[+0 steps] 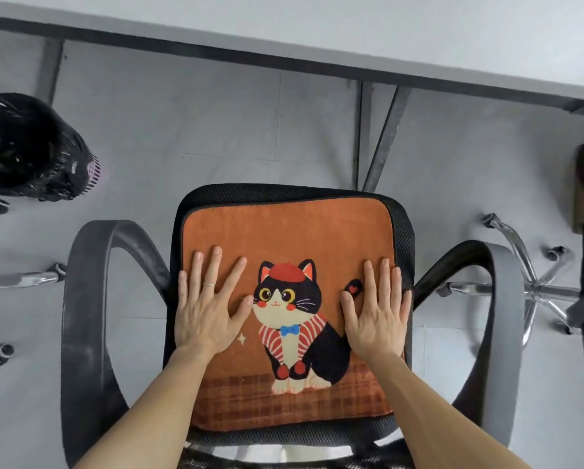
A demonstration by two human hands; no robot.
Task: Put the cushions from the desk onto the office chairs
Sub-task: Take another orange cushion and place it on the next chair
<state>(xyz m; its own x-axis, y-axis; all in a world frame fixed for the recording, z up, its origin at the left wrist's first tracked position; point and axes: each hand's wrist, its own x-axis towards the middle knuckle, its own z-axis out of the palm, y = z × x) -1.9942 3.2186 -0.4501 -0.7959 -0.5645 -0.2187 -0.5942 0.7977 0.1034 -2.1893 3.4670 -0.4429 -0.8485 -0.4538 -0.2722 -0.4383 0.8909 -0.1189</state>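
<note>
Both hands, left (204,309) and right (377,314), press flat with fingers straight, gripping nothing, on the cushion (284,231) covering the chair (402,231) seat edge to edge; uneven pressure could slide it askew.

Wide open above the chair seat (284,192); armrests (80,316) loop up either side of it (gaps inside them), desk (385,35) beyond, bin bag (23,147) far left.

An office: a mesh-seated office chair (403,228) with looped armrests stands before a long grey desk (385,35) on dark metal legs. Another chair's chrome star base (539,292) on casters shows at right, and a black-bagged waste bin (30,147) sits on the grey tiled floor (182,130).
</note>
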